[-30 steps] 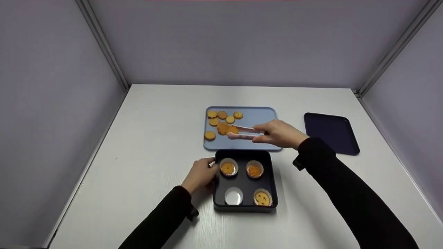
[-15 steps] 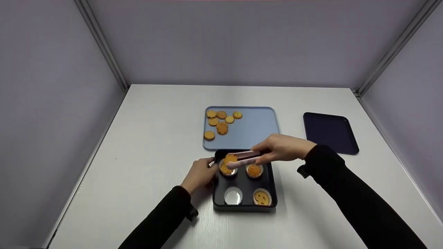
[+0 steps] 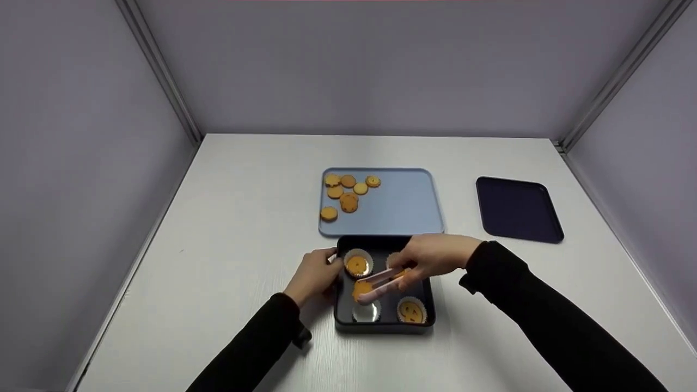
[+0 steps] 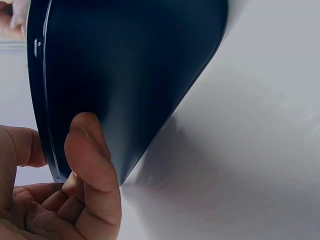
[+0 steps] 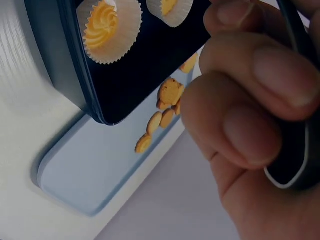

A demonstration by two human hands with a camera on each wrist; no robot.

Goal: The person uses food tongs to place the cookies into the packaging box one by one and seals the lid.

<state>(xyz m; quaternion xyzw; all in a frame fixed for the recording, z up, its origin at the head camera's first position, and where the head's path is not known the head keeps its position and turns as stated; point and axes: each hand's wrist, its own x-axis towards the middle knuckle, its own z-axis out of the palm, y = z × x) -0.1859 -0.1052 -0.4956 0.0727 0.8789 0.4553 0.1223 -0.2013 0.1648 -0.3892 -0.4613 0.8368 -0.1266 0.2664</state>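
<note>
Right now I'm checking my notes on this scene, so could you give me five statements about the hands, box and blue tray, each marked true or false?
1. The left hand grips the dark box. True.
2. The right hand holds tongs with a cookie between their tips. True.
3. The held cookie is over the blue tray. False: it is over the box.
4. The blue tray lies farther from the person than the box. True.
5. The blue tray has no cookies on it. False: several cookies lie toward its left side.

The tongs [image 3: 378, 292] are pale pink, the box [image 3: 387, 314] near-black, the tray [image 3: 403, 204] light blue, the swirl-patterned cookie [image 5: 101, 24] golden.
</note>
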